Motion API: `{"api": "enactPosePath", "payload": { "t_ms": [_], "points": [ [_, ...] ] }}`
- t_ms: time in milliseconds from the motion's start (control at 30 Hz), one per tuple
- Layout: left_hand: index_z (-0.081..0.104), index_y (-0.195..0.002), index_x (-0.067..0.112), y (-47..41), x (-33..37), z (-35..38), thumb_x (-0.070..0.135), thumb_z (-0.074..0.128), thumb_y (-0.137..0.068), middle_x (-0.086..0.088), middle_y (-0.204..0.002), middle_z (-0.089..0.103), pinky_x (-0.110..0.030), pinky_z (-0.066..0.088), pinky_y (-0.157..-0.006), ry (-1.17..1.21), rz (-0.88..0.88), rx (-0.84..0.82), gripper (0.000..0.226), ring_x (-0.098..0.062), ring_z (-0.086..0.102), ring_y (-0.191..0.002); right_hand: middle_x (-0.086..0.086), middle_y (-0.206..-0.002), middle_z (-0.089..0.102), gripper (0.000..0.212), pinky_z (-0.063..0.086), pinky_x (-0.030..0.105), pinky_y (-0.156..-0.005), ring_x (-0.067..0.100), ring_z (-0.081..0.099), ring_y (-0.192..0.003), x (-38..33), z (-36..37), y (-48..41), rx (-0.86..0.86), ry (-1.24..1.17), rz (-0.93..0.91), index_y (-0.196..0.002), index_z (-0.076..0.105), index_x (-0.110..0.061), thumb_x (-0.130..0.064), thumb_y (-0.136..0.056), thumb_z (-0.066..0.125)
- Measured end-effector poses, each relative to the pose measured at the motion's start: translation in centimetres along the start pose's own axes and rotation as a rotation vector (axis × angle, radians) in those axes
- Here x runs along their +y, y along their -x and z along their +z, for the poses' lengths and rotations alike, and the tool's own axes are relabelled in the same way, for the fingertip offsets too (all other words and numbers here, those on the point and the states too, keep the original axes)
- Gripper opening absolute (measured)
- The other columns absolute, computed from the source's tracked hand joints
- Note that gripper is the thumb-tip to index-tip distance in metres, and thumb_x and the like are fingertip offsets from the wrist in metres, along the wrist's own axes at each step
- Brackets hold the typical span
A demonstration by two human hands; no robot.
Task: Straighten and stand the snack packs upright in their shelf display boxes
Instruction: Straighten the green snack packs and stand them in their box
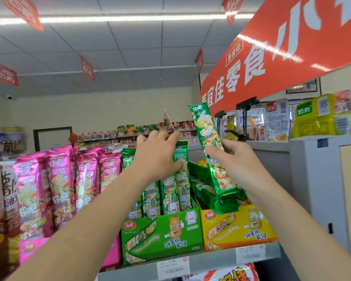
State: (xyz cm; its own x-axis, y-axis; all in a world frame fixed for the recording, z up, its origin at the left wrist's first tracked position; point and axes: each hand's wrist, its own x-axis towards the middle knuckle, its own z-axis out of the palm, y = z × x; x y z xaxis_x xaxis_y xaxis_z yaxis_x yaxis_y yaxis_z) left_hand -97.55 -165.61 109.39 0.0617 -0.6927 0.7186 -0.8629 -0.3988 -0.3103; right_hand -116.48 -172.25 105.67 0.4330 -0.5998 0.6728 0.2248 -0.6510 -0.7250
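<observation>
Your right hand (232,159) grips one green snack pack (207,126), lifted above the yellow display box (239,228). Your left hand (157,157), fingers straight, leans on the standing packs (171,197) in the green display box (160,236) — hold them back, then drop the pack into the gap bottom-first, label forward.

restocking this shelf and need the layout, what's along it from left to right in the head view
pink snack packs → green display box → yellow display box → grey cabinet. The left hand, right hand and its green pack overlap the boxes, so left out.
</observation>
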Motion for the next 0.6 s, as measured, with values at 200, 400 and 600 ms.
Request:
{"api": "enactPosePath", "payload": {
  "t_ms": [200,400,600],
  "points": [
    [0.048,-0.13,0.026,-0.4,0.5,-0.3,0.062,0.054,-0.079,0.005,-0.127,0.055,-0.051,0.024,-0.101,0.002,0.031,-0.019,0.062,-0.022,0.038,-0.122,-0.036,-0.071,0.057,0.016,0.045,0.01,-0.07,-0.015,0.057,-0.071,-0.4,-0.2,0.1,0.057,0.01,0.01,-0.105,0.066,-0.031,-0.036,-0.09,0.067],
    [0.041,-0.116,0.032,0.3,-0.5,-1.4,0.046,0.072,-0.081,0.004,-0.087,0.064,-0.04,0.048,-0.084,0.478,0.062,-0.089,0.049,-0.01,0.059,-0.068,0.01,-0.113,0.065,0.033,0.042,0.027,-0.085,0.006,0.059,-0.088,-0.5,-1.8,0.2,0.022,0.18,0.249,-0.098,0.071,-0.008,-0.039,-0.088,0.067],
    [0.037,-0.113,0.034,0.0,0.0,-1.1,0.024,0.074,-0.084,0.01,-0.086,0.057,-0.016,0.045,-0.057,0.735,-0.031,-0.007,0.048,-0.023,0.064,-0.077,0.024,-0.139,0.04,0.065,0.036,0.059,-0.105,0.044,0.043,-0.126,-1.8,-1.2,-0.5,-0.215,0.408,0.388,-0.124,0.054,0.006,-0.045,-0.086,0.066]
  ]
}}
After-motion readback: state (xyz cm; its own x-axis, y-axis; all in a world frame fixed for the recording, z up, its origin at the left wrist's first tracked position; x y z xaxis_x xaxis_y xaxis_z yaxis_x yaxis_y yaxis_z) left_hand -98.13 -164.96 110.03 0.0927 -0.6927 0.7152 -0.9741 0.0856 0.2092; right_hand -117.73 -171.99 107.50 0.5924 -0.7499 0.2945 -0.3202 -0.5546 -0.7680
